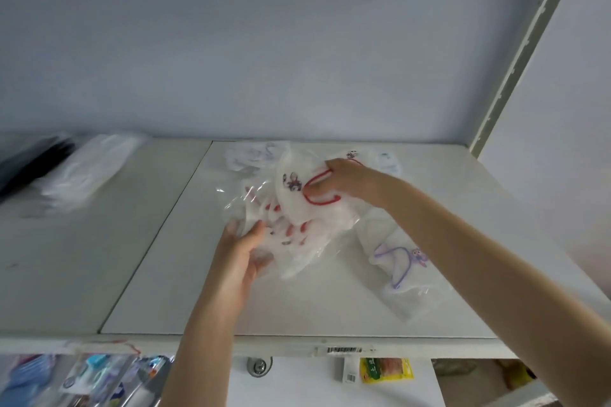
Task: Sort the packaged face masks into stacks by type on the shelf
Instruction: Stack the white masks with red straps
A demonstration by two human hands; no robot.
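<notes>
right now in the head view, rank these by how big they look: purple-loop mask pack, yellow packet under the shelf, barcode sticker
1. purple-loop mask pack
2. yellow packet
3. barcode sticker
The packet lies at another depth, below the shelf, so real sizes stay unsure.

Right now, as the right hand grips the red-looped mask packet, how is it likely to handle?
Probably floppy: the red-looped mask packet bends and crinkles where the right hand grips it. Likely very light, since one hand's fingers carry it. Its glossy clear wrap may slip against the packets below, which the left hand holds.
</notes>
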